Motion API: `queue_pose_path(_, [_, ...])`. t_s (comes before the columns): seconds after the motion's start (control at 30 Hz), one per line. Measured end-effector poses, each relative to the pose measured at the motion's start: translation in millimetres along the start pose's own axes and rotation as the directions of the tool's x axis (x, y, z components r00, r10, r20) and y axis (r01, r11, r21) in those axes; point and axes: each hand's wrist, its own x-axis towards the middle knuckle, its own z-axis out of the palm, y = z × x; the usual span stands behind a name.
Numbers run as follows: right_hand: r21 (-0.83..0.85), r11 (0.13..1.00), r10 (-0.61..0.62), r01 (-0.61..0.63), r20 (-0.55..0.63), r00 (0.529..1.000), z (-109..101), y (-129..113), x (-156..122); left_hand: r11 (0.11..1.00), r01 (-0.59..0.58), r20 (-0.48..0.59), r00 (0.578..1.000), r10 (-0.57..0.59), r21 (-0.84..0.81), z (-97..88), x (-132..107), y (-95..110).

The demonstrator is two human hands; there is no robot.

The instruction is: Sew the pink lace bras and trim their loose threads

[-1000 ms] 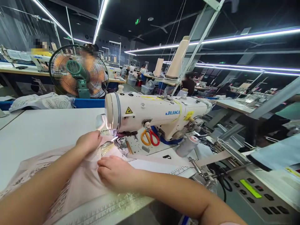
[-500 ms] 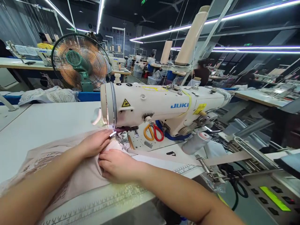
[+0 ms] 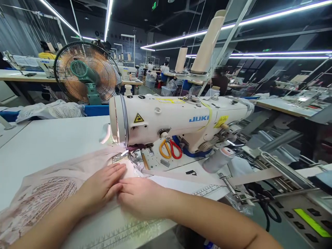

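Note:
Pale pink lace fabric (image 3: 88, 166) lies on the white table and runs up to the presser foot of a JUKI sewing machine (image 3: 168, 116). My left hand (image 3: 102, 185) rests on the fabric just in front of the foot, fingers stretched out flat and pointing at the needle area. Beside it, almost touching, my right hand (image 3: 144, 197) has its fingers curled in on the fabric's edge; their tips are hidden. A narrow pale band (image 3: 181, 177) stretches from the right through a metal guide (image 3: 234, 190) to the foot.
Orange-and-red-handled scissors (image 3: 170, 148) lie beneath the machine arm. To their right stands a grey thread cone (image 3: 218, 159). A printed ruler strip (image 3: 116, 235) follows the table's front edge. A large fan (image 3: 88, 74) is behind the table, and a control box (image 3: 308, 218) sits at lower right.
Both hands have moved back from the presser foot toward me, leaving the fabric near the needle more exposed. My left hand's fingers now lie flatter, and the lace at left shows more.

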Motion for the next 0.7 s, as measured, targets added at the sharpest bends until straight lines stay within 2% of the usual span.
queue_pose_path(0.1, [0.004,1.000,0.011,-0.011,-0.060,0.998,-2,0,-17,0.998,-0.022,-0.029,0.999,0.024,0.064,5.2,7,-5])
queue_pose_path(0.23, [0.031,0.998,0.052,-0.048,-0.139,0.989,-1,8,-24,0.996,0.006,-0.043,0.999,-0.002,0.089,1.2,16,-4])
queue_pose_path(0.37, [0.062,0.996,0.069,-0.062,-0.111,0.991,-5,12,-22,0.992,0.046,0.040,0.998,-0.051,0.117,-8.9,23,4])
queue_pose_path(0.43, [0.061,0.996,0.077,-0.071,-0.103,0.992,-7,12,-22,0.990,0.051,0.049,0.997,-0.058,0.135,-13.6,27,7])
queue_pose_path(0.7, [0.056,0.998,0.033,-0.028,-0.106,0.994,-1,13,-23,0.980,-0.009,-0.043,0.999,0.018,0.197,-20.6,33,12])
